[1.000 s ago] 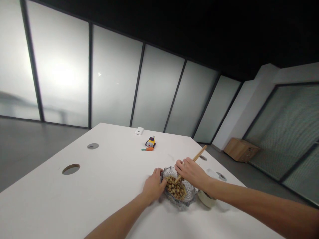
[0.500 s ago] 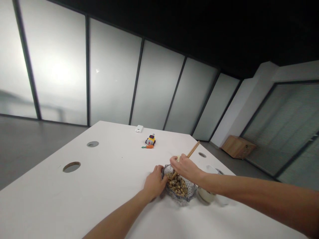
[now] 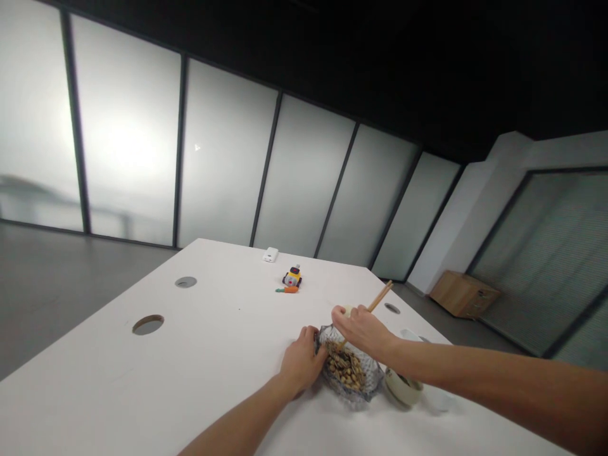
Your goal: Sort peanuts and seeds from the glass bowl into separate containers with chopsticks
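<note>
A crinkled see-through bag (image 3: 373,369) with a dark edge and a white patterned inside lies spread open, full of small tan and brown pieces (image 3: 346,367) that look like peanuts. My left hand (image 3: 304,358) grips the bag's left edge, thumb on the inner side and fingers outside. In my right hand (image 3: 365,330) is a pair of wooden chopsticks (image 3: 380,296), slanting down to the left. Their lower tips reach in among the pieces; whether they pinch one I cannot tell. A cream bowl (image 3: 403,391) stands right of the bag, below my right forearm, partly hidden.
Farther back on the white table (image 3: 213,367) are a yellow-and-grey toy car (image 3: 292,276), an orange-and-green carrot-like toy (image 3: 287,290) and a white box-shaped device (image 3: 270,254). Clear plastic (image 3: 439,400) lies by the bowl. Round holes (image 3: 148,325) cut the tabletop. A wooden cabinet (image 3: 463,294) stands beyond.
The whole view has shifted, so everything appears slightly lower and to the right. Both hands keep their holds, and the chopsticks stay in the bag. More of the cream bowl shows.
</note>
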A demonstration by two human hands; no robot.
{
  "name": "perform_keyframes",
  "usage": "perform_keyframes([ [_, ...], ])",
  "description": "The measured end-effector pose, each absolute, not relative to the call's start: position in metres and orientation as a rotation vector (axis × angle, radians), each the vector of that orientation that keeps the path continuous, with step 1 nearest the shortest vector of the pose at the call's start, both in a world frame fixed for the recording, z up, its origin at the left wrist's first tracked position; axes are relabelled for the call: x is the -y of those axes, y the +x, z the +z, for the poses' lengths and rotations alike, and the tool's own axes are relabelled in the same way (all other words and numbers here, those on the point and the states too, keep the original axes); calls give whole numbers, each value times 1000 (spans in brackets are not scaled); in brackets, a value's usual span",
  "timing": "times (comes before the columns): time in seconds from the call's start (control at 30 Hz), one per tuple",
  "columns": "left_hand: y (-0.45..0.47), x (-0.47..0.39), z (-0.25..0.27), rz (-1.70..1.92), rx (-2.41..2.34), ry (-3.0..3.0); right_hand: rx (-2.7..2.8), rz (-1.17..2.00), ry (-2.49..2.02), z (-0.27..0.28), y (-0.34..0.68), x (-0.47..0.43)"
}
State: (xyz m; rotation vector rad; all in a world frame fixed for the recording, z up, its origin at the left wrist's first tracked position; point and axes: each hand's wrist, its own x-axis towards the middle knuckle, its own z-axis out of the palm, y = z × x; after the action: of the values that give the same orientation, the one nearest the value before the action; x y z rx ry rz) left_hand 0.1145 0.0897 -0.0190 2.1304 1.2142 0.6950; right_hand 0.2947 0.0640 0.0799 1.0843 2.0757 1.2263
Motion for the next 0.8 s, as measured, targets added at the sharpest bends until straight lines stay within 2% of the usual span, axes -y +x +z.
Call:
perform_keyframes([
  [0.5,115,-89,-23,729,-1192,2123,-2001,1364,1139,79,297,-44],
  [0.8,115,-91,-26,747,-1187,2129,-2087,1236,1422,99,314,-42],
])
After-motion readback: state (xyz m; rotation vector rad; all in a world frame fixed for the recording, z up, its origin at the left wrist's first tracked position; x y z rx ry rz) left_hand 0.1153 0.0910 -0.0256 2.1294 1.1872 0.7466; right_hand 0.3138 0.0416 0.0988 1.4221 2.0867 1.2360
